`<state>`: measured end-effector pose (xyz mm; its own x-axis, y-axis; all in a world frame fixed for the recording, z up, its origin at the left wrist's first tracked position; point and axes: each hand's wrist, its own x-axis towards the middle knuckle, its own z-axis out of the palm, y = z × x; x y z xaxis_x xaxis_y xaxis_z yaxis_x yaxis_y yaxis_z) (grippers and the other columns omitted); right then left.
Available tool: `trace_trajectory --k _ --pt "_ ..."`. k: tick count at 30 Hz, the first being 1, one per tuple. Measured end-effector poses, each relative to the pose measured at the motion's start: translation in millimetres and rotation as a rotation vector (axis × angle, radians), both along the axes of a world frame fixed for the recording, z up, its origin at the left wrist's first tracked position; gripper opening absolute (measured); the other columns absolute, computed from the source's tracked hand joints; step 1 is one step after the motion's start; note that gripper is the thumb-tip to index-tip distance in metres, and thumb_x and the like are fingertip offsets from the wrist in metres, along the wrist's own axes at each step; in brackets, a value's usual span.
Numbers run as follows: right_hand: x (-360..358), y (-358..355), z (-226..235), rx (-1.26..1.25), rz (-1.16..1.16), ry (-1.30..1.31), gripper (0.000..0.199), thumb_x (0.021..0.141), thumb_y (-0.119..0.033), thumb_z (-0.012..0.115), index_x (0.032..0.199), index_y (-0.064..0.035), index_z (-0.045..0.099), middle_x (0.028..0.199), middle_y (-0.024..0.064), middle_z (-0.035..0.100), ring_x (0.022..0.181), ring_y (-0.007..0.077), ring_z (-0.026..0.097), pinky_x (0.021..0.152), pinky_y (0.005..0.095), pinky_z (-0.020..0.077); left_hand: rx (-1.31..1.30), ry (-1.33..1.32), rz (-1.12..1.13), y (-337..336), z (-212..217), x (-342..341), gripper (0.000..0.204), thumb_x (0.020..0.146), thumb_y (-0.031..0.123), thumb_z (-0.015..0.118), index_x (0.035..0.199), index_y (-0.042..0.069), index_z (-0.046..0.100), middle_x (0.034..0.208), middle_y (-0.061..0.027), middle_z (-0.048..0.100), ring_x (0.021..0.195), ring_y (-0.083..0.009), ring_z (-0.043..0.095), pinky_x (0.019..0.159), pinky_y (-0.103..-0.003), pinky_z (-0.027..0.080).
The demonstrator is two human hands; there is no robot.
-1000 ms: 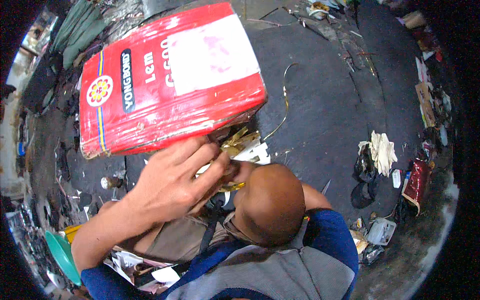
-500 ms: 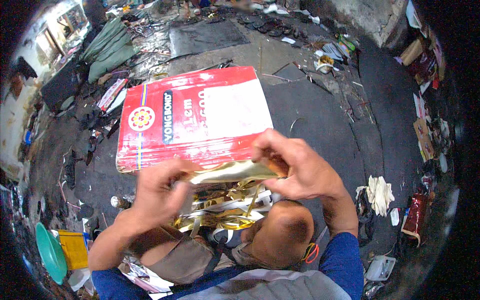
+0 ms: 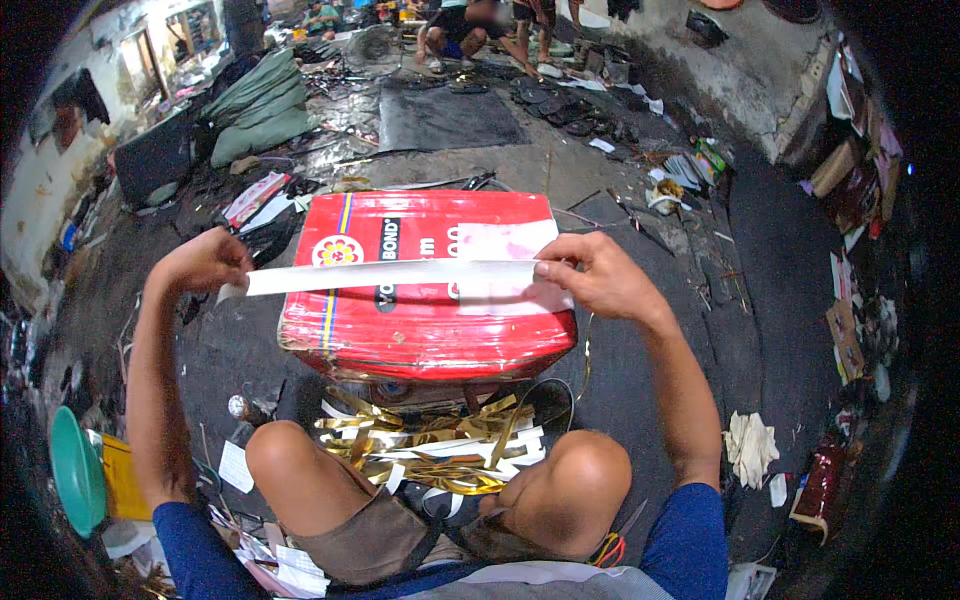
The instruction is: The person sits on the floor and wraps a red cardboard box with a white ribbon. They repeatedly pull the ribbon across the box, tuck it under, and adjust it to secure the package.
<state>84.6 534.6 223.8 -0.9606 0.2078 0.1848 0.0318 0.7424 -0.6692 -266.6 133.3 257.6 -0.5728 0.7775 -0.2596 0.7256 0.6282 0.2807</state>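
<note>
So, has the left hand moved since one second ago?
Yes. The left hand has moved out past the left edge of the red box, holding one end of a white strip.

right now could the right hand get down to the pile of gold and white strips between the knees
Probably yes, once freed. The right hand pinches one end of the long white strip above the red wrapped block; the pile of gold and white strips lies uncovered just below.

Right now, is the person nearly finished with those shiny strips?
Hard to say. Done: a heap of gold and white strips lies between the knees. In hand: the left hand and right hand stretch one white strip over the red box. How many remain isn't visible.
</note>
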Motion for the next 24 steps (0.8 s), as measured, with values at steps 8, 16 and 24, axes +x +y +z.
trace_trajectory --k 8,16,24 --pt "-7 -11 -20 0.21 -0.251 0.03 0.034 0.082 -0.023 0.078 0.109 -0.0046 0.071 0.092 0.0174 0.077 0.084 0.0342 0.076 0.078 0.0439 0.0597 1.02 -0.072 -0.482 230 -90 159 0.049 0.082 0.021 0.083 0.126 0.005 0.065 0.114 -0.0156 0.07 0.101 -0.0275 0.07 0.085 -0.04 0.057" --pt "11 -4 -29 0.407 -0.222 0.251 0.018 0.085 -0.02 0.08 0.098 -0.0075 0.076 0.088 0.0094 0.073 0.073 0.0266 0.071 0.069 0.0393 0.0561 0.987 -0.161 -0.38 268 -101 198 0.019 0.084 0.013 0.078 0.097 0.002 0.071 0.092 -0.0151 0.066 0.083 -0.0314 0.067 0.074 -0.041 0.053" --pt "19 1 -36 0.405 -0.131 0.303 0.016 0.085 -0.019 0.081 0.095 -0.0074 0.079 0.094 0.0089 0.066 0.08 0.0285 0.07 0.072 0.0393 0.057 1.017 -0.026 -0.454 263 -112 199 0.014 0.084 0.012 0.08 0.094 0.004 0.075 0.091 -0.011 0.066 0.075 -0.0259 0.065 0.066 -0.036 0.053"
